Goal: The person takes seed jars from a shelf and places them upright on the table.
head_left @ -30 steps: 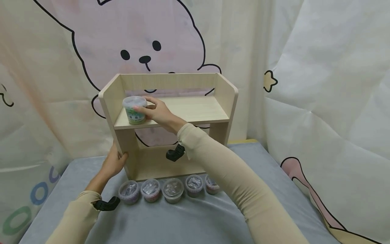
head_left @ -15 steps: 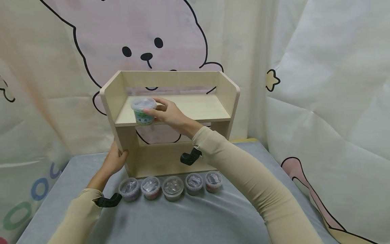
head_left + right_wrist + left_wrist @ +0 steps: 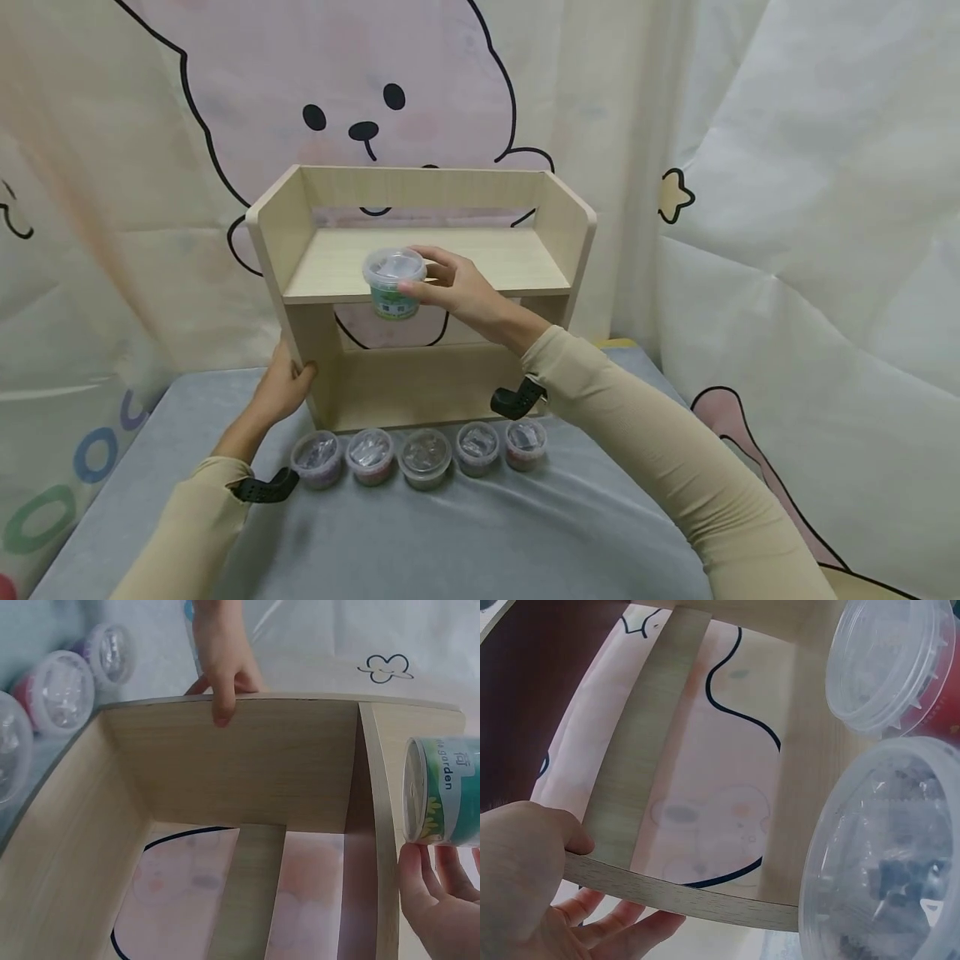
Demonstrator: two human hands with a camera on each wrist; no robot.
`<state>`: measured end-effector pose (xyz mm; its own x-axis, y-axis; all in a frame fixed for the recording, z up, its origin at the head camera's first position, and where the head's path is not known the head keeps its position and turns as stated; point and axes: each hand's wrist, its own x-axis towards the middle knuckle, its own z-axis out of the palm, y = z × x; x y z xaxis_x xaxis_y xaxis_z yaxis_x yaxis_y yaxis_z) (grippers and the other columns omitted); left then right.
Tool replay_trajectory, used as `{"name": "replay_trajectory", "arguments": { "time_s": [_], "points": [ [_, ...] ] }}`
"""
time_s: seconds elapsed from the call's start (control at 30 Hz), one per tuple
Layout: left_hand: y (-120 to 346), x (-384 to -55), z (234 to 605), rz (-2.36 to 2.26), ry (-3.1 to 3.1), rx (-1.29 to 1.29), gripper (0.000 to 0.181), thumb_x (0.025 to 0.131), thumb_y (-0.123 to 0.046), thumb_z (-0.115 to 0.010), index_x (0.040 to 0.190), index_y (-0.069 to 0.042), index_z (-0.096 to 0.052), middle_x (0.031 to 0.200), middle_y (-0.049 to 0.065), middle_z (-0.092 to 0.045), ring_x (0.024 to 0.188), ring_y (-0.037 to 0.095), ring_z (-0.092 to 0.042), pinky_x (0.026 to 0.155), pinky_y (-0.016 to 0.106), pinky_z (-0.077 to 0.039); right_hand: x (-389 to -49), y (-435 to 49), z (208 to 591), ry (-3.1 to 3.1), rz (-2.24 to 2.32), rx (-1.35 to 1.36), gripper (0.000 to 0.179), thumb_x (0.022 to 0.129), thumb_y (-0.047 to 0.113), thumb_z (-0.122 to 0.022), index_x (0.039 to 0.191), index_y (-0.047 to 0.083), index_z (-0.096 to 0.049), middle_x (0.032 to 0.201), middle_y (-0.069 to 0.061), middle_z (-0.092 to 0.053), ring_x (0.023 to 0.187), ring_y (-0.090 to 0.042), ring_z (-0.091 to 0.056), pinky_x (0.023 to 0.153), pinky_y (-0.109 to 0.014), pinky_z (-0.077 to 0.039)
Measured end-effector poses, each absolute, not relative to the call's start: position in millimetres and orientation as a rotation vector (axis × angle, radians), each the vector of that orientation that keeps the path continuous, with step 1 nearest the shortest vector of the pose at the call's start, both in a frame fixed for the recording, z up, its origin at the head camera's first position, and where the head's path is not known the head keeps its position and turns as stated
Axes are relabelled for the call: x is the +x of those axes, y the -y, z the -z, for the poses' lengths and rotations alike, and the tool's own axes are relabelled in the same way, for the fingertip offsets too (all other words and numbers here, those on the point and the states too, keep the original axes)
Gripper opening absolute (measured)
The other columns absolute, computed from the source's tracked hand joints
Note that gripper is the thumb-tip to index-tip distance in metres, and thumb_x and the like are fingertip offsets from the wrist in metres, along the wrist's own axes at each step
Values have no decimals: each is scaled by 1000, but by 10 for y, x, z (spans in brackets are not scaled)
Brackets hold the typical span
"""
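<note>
My right hand [image 3: 468, 292] holds a small clear plastic tub [image 3: 394, 283] with a translucent lid and a green label, upright between thumb and fingers. The tub overlaps the front edge of the upper board of a light wooden shelf [image 3: 442, 383]. In the right wrist view the tub's label [image 3: 450, 780] shows printed letters and yellow flowers. With its thumb on the inner face and fingers outside, my left hand [image 3: 281, 387] grips the shelf's left side panel; the left wrist view shows the same grip on the panel edge [image 3: 682, 895].
Several lidded tubs [image 3: 426, 458] stand in a row on the grey-blue cloth [image 3: 420, 542] at the shelf's foot. Two of them, one with a red side [image 3: 937, 712], loom close in the left wrist view. A printed curtain [image 3: 600, 125] hangs behind the table.
The right hand has carried the green-labelled tub rightward along the front of the upper board, from its left end. The left hand keeps its grip on the side panel.
</note>
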<state>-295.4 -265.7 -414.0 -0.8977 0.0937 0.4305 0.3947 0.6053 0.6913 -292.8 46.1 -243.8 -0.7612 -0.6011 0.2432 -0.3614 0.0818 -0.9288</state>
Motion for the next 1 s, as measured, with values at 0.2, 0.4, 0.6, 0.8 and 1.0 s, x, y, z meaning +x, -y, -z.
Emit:
{"name": "replay_trajectory", "arguments": {
  "time_s": [0.2, 0.4, 0.6, 0.8, 1.0],
  "points": [
    [2666, -2980, 4120, 1242, 2429, -500, 61, 93, 7, -44, 149, 9, -21, 133, 37, -41, 123, 53, -46, 97, 69, -39, -2882, -636, 2555, -2167, 1732, -1030, 58, 100, 6, -55, 155, 10, -37, 144, -19, -54, 130, -27, -55, 111, -45, -47],
    [2677, -2989, 4140, 1273, 2433, -522, 59, 93, 9, -44, 147, 10, -21, 132, 36, -41, 121, 50, -47, 96, 67, -40, -2883, -802, 2703, -2185, 1686, -1077, 59, 99, 3, -57, 154, 5, -37, 145, -23, -52, 134, -32, -53, 109, -43, -49],
    [2665, -3021, 4169, 1280, 2375, -571, 57, 90, 13, -44, 144, 12, -26, 127, 36, -45, 117, 48, -49, 93, 64, -40, -2869, -971, 2844, -2153, 1714, -1068, 74, 94, 32, -71, 154, 4, -37, 144, -23, -52, 132, -30, -54, 107, -39, -50],
    [2636, -3033, 4163, 1299, 2378, -581, 61, 91, 12, -43, 148, 10, -21, 131, 37, -41, 121, 50, -46, 96, 67, -38, -2805, -1138, 2979, -2204, 1721, -981, 60, 97, 11, -65, 152, 6, -41, 142, -22, -55, 131, -30, -56, 104, -33, -51],
    [2643, -2998, 4142, 1281, 2403, -557, 58, 92, 11, -44, 146, 10, -24, 131, 35, -41, 119, 48, -46, 93, 64, -40, -2741, -1275, 3137, -2183, 1739, -917, 61, 96, 8, -64, 153, 6, -41, 144, -23, -54, 133, -30, -55, 106, -33, -49]
  ]
}}
